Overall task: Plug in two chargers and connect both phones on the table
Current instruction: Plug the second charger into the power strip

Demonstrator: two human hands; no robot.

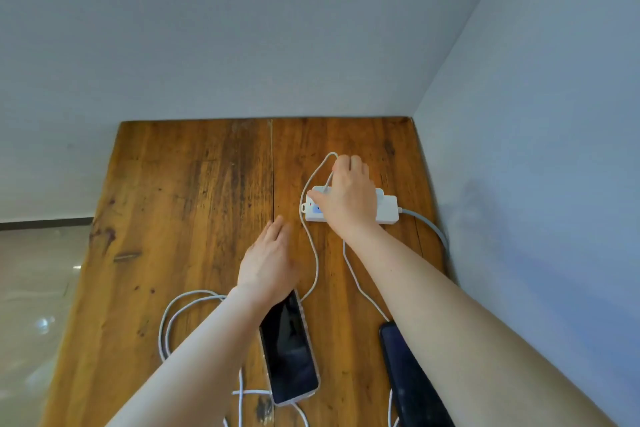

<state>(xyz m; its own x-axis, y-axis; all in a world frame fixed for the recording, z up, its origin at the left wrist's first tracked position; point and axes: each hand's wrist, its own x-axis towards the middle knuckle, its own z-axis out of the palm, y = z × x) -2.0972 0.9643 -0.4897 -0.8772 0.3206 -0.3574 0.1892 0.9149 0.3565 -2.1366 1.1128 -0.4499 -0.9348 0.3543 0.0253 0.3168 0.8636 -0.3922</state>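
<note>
A white power strip [387,210] lies on the wooden table [194,201] near the right wall. My right hand [348,199] lies over the strip, fingers curled around a white charger that is mostly hidden under the palm. A white cable [313,253] loops from under that hand down toward the phones. My left hand [268,263] rests flat on the table, fingers apart, just above a dark-screened phone [289,350]. A second dark phone [408,378] lies to the right, partly hidden by my right forearm.
The table stands in a corner, with walls behind and along its right side. Loose white cable [173,319] coils at the lower left near the front edge. The strip's grey lead [429,225] runs off toward the right wall. Floor shows at the left.
</note>
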